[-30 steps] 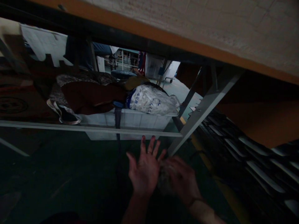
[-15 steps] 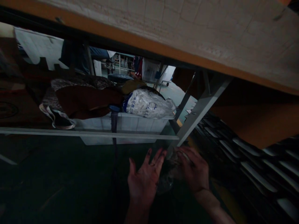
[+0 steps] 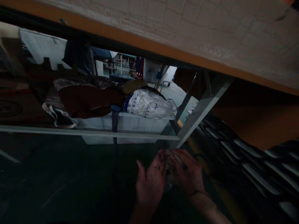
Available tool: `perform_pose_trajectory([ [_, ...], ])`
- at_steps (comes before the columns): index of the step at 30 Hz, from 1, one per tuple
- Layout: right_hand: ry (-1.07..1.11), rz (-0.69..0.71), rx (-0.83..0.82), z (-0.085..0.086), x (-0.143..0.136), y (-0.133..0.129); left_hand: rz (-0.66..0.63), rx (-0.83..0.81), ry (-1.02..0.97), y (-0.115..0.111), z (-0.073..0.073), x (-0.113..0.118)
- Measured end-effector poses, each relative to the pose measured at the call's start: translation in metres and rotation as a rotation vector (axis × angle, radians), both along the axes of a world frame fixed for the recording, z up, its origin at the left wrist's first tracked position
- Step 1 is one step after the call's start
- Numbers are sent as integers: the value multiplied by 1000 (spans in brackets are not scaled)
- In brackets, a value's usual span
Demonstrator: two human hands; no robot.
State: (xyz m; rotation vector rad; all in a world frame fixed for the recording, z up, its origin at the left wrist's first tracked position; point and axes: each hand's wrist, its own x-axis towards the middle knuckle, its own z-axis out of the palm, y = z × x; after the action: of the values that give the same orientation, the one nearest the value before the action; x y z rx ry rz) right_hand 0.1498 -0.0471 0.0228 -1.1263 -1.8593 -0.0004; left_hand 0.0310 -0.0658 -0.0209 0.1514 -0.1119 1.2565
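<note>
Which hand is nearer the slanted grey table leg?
Right. The right hand is just below the slanted grey table leg, while the left hand is beside it, further to the left.

Dim room, dark green floor (image 3: 58,183), orange-edged table (image 3: 210,37), grey metal frame (image 3: 93,133)

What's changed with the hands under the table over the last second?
The left hand, fingers spread a second ago, has curled in and closed against the crumpled clear bundle that the right hand holds; both hands now cup it together. The white bin, its printed plastic bag and the grey table leg are as before.
</note>
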Motion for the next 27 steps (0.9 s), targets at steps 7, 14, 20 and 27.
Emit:
perform_pose_trajectory([
  [7,-70,96,-62,-8,-11,0,-8,-5,88,-7,-3,9],
  [14,-130,76,-9,-13,-9,-1,-18,-113,120,-6,-2,12],
  [20,-142,3,-25,-14,-8,1,-53,-53,22,-7,-6,14],
  [27,-118,6,-27,-16,-8,-1,-28,-56,70,-6,-9,14],
])
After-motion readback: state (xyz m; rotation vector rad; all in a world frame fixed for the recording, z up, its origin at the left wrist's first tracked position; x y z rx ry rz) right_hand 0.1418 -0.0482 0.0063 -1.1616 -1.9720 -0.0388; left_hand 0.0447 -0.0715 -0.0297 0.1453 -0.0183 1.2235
